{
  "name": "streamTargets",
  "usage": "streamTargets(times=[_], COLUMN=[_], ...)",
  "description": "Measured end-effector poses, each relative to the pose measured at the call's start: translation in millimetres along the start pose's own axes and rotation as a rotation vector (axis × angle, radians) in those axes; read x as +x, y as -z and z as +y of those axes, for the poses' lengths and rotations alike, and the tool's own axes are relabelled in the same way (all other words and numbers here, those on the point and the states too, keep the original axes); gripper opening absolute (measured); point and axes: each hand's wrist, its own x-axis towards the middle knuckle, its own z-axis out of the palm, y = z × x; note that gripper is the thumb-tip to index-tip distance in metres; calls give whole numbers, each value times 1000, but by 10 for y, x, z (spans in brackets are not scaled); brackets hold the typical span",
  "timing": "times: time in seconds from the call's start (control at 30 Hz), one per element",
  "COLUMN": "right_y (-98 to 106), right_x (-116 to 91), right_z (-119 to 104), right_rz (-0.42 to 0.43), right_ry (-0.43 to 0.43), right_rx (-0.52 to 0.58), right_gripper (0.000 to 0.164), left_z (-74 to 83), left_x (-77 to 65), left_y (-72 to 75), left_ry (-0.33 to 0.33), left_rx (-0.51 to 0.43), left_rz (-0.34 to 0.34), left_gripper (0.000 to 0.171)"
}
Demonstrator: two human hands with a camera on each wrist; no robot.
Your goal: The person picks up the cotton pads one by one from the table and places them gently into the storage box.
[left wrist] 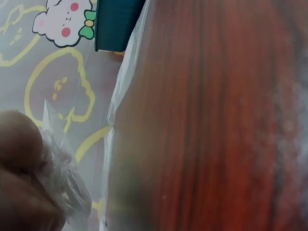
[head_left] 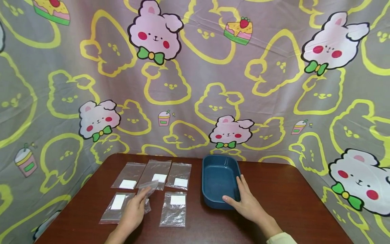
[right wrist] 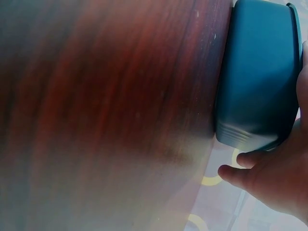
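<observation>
Your left hand [head_left: 133,210] pinches a clear bag [head_left: 150,187] above the desk [head_left: 277,184], while your spread right hand [head_left: 249,204] touches the blue box [head_left: 217,203].

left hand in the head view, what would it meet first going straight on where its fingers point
Beyond the crumpled clear plastic bag it pinches, the left hand would probably meet the flat clear plastic bag with a white rectangle, middle of the back row; hand height is unclear.

Shows a dark teal container [right wrist: 260,67] at upper right, standing on a reddish-brown, wood-grained bench [right wrist: 110,86] filling left and centre. Also shows the right hand [right wrist: 281,180] at lower right, by the container's lower end, above pale, yellow-lined cloth [right wrist: 250,214].
</observation>
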Motion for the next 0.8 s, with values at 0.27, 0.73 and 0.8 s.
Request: streamTargets(times=[0.27,0.73,0.8], right_y=[-5,-5,-4], right_x=[2,4,3], right_z=[0,0,-2], right_rz=[3,6,4], right_ry=[1,3,1], right_rx=[-1,9,10], right_gripper=[110,109,109], left_z=[110,422,457], left_x=[31,153,179], left_y=[-16,-139,-171], left_ry=[-43,-56,-58], left_rx=[9,-30,-34], left_rz=[48,-15,-20], left_gripper=[39,38,38])
